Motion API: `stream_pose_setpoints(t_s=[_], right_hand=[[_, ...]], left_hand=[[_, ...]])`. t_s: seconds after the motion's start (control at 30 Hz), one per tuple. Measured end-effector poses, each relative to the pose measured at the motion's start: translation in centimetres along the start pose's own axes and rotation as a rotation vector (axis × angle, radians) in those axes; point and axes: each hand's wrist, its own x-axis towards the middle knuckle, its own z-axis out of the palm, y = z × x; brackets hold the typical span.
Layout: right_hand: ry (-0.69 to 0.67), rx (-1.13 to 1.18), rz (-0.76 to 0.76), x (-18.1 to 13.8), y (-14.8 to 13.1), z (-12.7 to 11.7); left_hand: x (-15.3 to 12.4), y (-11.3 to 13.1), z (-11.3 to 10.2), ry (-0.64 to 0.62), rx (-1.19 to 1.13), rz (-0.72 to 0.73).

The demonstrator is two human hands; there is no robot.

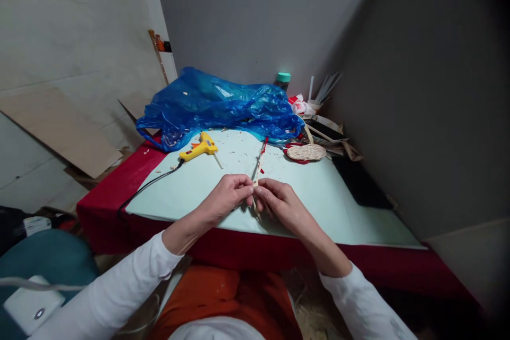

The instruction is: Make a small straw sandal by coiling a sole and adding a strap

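Over the near edge of the pale table sheet, my left hand (228,195) and my right hand (282,201) meet with fingers and thumbs pinched together. Both grip a thin straw-coloured strip (259,163), which runs away from me across the sheet and has red at its far end. Its near end hangs below my fingers. Whether it is braided or plain, I cannot tell. A yellow glue gun (200,147) lies beyond my left hand, its black cord trailing left. Past my right hand lies an oval woven straw piece (306,152), with something red partly under it.
A crumpled blue plastic bag (223,103) spreads along the back. Behind its right end stands a jar with a green lid (283,77). A dark flat panel (360,183) lies at the right, against the grey wall. Small scraps dot the sheet. A teal stool (51,260) stands lower left.
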Motion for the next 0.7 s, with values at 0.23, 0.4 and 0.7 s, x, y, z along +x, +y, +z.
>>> stream_pose_setpoints(t_s=[0.23, 0.4, 0.7], right_hand=[[0.133, 0.11, 0.071, -0.4, -0.2, 0.9], [0.236, 0.089, 0.085, -0.3, -0.3, 1.8], [0.089, 0.283, 0.121, -0.3, 0.3, 0.6]], left_hand=[[-1.4, 0.5, -0.1, 0.053, 0.301, 0.066], [-2.6, 1.1, 0.9, 0.199, 0.499, 0.119], [-2.9, -0.3, 3.9, 0.073, 1.146, 0.319]])
